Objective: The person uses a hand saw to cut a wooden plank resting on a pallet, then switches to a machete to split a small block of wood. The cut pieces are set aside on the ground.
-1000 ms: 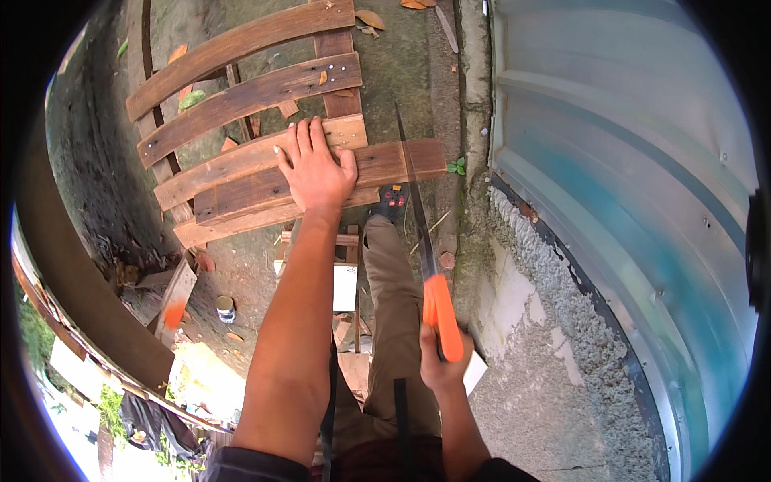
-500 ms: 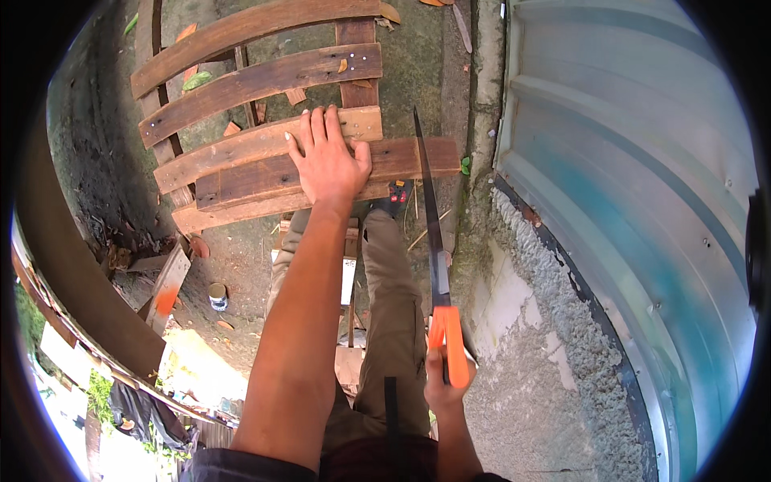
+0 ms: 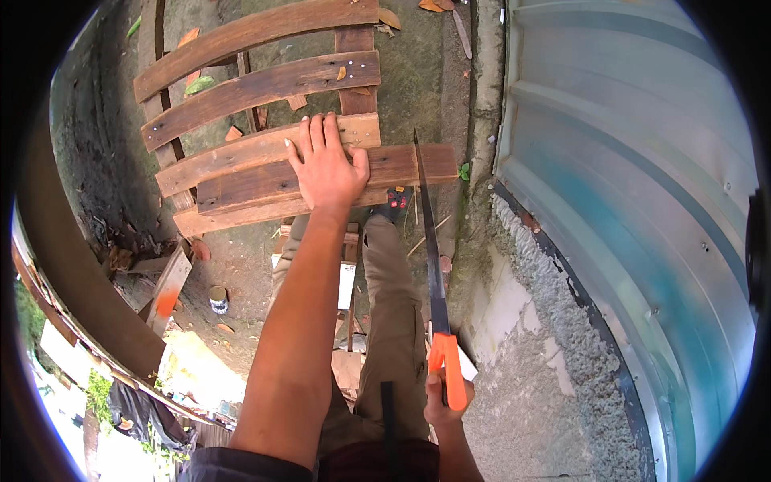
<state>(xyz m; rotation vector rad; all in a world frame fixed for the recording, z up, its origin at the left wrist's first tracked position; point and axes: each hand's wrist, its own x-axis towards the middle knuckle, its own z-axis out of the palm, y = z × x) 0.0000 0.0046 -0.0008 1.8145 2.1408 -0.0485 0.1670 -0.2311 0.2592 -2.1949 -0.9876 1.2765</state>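
My left hand presses down with fingers spread on a loose dark wooden board, which lies across the slats of a wooden pallet. Its fingertips reach onto the pale slat beyond. The board's right end juts past the pallet. My right hand is wrapped round the orange handle of a hand saw. The dark blade points away from me, and its far part crosses the overhanging end of the board, near the tip.
A corrugated metal sheet rises on the right above a rough concrete ledge. A small tin can and an orange-marked plank are at left. My shoe shows just under the board's overhang. Dry leaves lie beyond the pallet.
My right hand has drawn the saw back toward me, so the board is crossed nearer the blade's tip. My left hand stays on the board.
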